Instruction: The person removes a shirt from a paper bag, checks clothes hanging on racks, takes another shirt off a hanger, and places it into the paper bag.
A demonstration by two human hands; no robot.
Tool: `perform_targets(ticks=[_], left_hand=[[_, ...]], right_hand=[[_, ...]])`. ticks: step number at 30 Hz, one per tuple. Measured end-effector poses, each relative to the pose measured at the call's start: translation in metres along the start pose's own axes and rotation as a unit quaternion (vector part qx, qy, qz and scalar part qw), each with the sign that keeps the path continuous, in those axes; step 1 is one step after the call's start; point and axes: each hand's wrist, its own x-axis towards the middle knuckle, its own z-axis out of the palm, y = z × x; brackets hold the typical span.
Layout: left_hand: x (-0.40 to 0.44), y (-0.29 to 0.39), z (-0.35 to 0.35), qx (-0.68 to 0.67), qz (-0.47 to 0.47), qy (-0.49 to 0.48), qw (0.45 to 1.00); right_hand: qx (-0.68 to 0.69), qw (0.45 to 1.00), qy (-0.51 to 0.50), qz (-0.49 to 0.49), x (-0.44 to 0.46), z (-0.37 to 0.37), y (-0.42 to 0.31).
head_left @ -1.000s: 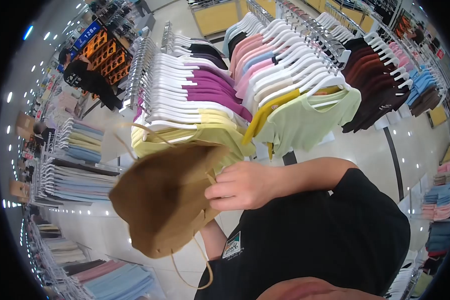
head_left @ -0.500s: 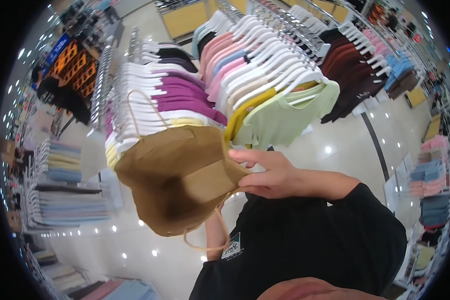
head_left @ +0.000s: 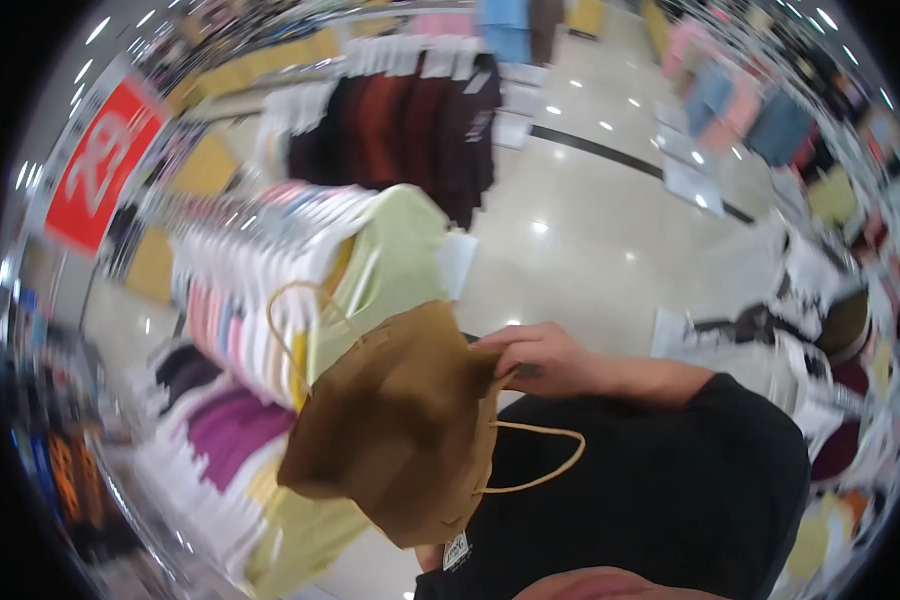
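Note:
A brown paper bag (head_left: 395, 420) with twisted cord handles is held in front of my chest, its mouth spread towards me. Inside it I make out only bare brown paper and shadow. My right hand (head_left: 540, 360) pinches the bag's upper right rim between thumb and fingers. One cord handle (head_left: 580, 440) sticks out to the right over my black shirt; the other loops up at the far left rim. Of my left hand (head_left: 428, 556) only a sliver of arm shows below the bag; its fingers are hidden behind the paper.
Close beyond the bag, a rack holds a light green top (head_left: 405, 240) and several other hung garments. Purple tops (head_left: 235, 430) hang at the lower left, dark brown ones (head_left: 460, 130) further back. A red price sign (head_left: 105, 165) stands upper left. Shiny tiled floor (head_left: 580, 220) runs between racks.
The view has swung to the right, so the racks now lie further left and a red price sign has appeared. The bag has turned, and its near handle now points right.

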Motion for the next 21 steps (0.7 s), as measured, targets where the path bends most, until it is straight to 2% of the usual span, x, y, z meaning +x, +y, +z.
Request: perform_targets(ticks=[6,11,16,17,18,21], left_hand=[[0.050,-0.066,0.048,0.078,-0.166,-0.047,0.982],[0.071,-0.127,0.076,0.111,-0.214,-0.054,0.969],[0.072,-0.168,0.103,0.154,-0.231,-0.057,0.959],[0.060,-0.183,0.138,0.112,-0.256,-0.099,0.955],[0.050,-0.198,0.164,0.117,-0.260,-0.102,0.953],[0.042,-0.234,0.195,0.196,-0.327,-0.168,0.909]], right_hand=[[-0.024,0.995,0.092,-0.001,-0.042,-0.043,0.018],[-0.064,0.982,0.170,0.058,-0.082,-0.100,0.023],[-0.005,0.943,0.316,0.103,-0.134,-0.146,0.045],[-0.005,0.941,0.323,0.104,-0.143,-0.156,0.045],[-0.027,0.940,0.325,0.099,-0.152,-0.168,0.046],[-0.064,0.932,0.343,0.095,-0.179,-0.198,0.052]])
